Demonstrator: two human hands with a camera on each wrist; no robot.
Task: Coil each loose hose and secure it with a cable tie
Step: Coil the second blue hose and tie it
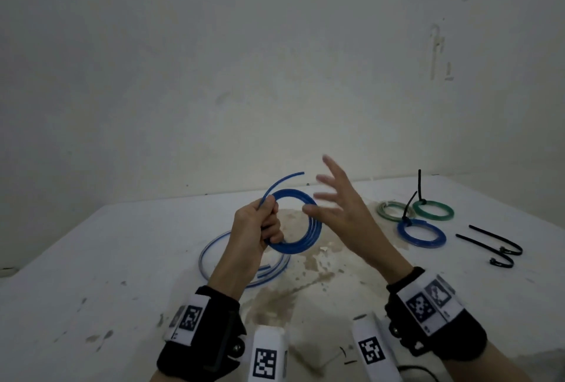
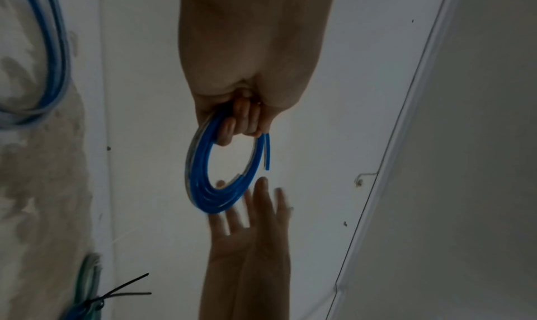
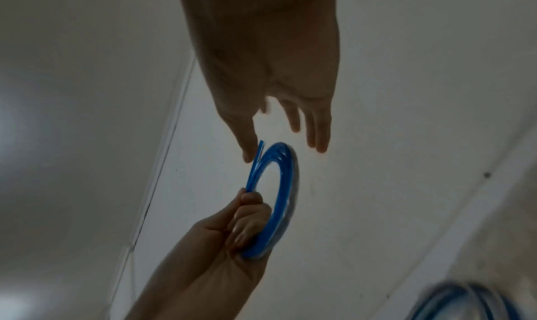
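Observation:
My left hand (image 1: 263, 222) (image 2: 241, 120) (image 3: 247, 214) grips one side of a blue hose coil (image 1: 308, 228) (image 2: 203, 187) (image 3: 279, 187) held upright above the table. The hose's free end (image 1: 287, 178) (image 2: 267, 152) arcs out past the top of the coil. My right hand (image 1: 333, 201) (image 2: 255, 210) (image 3: 284, 127) is spread open just right of the coil, blurred, its fingers straight and holding nothing. Another loose blue hose (image 1: 232, 259) (image 2: 49, 56) lies on the table under my left forearm.
Three tied coils lie at the right: pale green (image 1: 394, 210), green (image 1: 434, 210) and blue (image 1: 422, 233), each with a black tie. Two loose black cable ties (image 1: 495, 247) lie farther right. The white table (image 1: 122, 259) is stained in the middle and backs onto a wall.

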